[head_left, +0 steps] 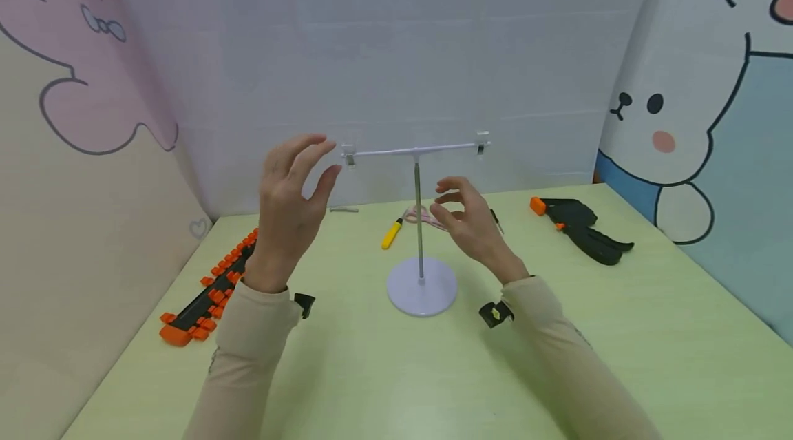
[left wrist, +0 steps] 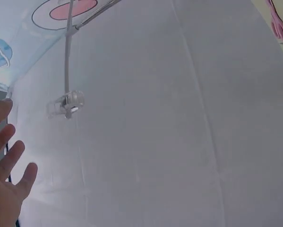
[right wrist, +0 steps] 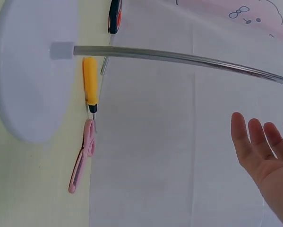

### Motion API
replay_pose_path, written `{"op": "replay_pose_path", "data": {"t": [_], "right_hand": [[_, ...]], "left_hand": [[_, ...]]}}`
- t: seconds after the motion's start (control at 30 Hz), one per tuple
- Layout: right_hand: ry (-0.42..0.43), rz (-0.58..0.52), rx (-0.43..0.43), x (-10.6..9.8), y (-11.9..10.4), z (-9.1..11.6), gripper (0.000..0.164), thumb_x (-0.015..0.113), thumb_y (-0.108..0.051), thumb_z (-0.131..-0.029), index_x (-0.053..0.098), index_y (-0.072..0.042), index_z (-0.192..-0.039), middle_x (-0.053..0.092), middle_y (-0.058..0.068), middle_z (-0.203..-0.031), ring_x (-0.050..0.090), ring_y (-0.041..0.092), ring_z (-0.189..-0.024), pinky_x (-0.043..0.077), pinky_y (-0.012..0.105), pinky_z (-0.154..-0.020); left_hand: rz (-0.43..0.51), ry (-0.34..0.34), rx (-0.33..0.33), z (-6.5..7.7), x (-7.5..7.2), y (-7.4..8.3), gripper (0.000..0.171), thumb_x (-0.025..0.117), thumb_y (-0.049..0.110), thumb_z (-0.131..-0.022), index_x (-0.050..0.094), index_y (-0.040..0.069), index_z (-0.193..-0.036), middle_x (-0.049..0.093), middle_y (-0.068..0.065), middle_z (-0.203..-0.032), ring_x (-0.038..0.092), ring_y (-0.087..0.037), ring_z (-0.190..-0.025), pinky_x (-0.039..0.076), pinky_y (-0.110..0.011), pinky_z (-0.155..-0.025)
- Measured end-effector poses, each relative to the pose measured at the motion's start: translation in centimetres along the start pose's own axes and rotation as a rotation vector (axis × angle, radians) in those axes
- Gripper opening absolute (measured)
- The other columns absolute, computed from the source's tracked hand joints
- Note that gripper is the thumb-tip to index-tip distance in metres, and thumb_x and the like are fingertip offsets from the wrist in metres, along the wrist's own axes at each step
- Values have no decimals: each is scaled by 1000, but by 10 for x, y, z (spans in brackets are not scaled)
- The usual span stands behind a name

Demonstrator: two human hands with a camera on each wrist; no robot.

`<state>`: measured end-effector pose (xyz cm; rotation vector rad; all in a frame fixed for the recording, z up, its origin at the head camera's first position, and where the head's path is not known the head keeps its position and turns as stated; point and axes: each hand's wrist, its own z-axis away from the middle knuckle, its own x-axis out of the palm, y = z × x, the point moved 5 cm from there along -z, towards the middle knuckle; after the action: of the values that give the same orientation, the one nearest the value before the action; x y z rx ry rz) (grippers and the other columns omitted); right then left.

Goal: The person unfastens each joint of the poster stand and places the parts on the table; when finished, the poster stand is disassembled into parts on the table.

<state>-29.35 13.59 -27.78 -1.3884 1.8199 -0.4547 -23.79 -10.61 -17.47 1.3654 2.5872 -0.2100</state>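
A T-shaped display stand with a round white base [head_left: 423, 299], a metal pole [head_left: 418, 220] and a white crossbar [head_left: 396, 151] stands upright on the table. A clear clip sits at each end of the bar: the left clip [head_left: 350, 153] and the right clip [head_left: 482, 142]. My left hand [head_left: 288, 206] is raised beside the left clip, fingers loosely bent, holding nothing; the left wrist view shows a gap between it and the clip [left wrist: 69, 103]. To the right of the pole hovers my right hand [head_left: 471, 223], fingers relaxed and holding nothing, apart from the pole [right wrist: 179, 57].
Behind the stand lie a yellow-handled tool [head_left: 392, 233], pink scissors [head_left: 424, 215] and a thin grey rod [head_left: 343, 209]. A black tool with orange tips [head_left: 579, 226] lies at the right. On the left is a black strip with orange pieces [head_left: 204, 302]. A white wall covering [head_left: 403, 68] closes the back.
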Motion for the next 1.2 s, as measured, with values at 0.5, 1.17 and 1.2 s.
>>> {"op": "replay_pose_path", "data": {"t": [0.5, 1.17, 1.2], "right_hand": [[-41, -31, 44, 28, -9, -1, 29, 63, -4, -91, 53, 5, -116, 59, 20, -106, 62, 33, -95, 53, 42, -79], [4, 38, 22, -1, -13, -7, 19, 62, -3, -91, 58, 2, -108, 61, 15, -97, 65, 27, -85, 55, 32, -71], [3, 31, 25, -1, -13, -6, 19, 62, -3, -91, 58, 2, -108, 61, 15, -97, 65, 28, -85, 55, 32, -71]], "left_hand": [[-14, -423, 146, -47, 31, 25, 30, 70, 5, -86, 65, 4, -115, 56, -13, -115, 49, -32, -107, 46, -36, -85], [32, -828, 109, -112, 91, 44, 23, 65, 5, -89, 68, 11, -112, 55, -5, -117, 48, -22, -111, 39, -28, -93], [33, -856, 95, -111, 92, 45, 23, 64, 6, -90, 68, 12, -111, 55, -4, -117, 49, -21, -111, 40, -27, -92]]}}
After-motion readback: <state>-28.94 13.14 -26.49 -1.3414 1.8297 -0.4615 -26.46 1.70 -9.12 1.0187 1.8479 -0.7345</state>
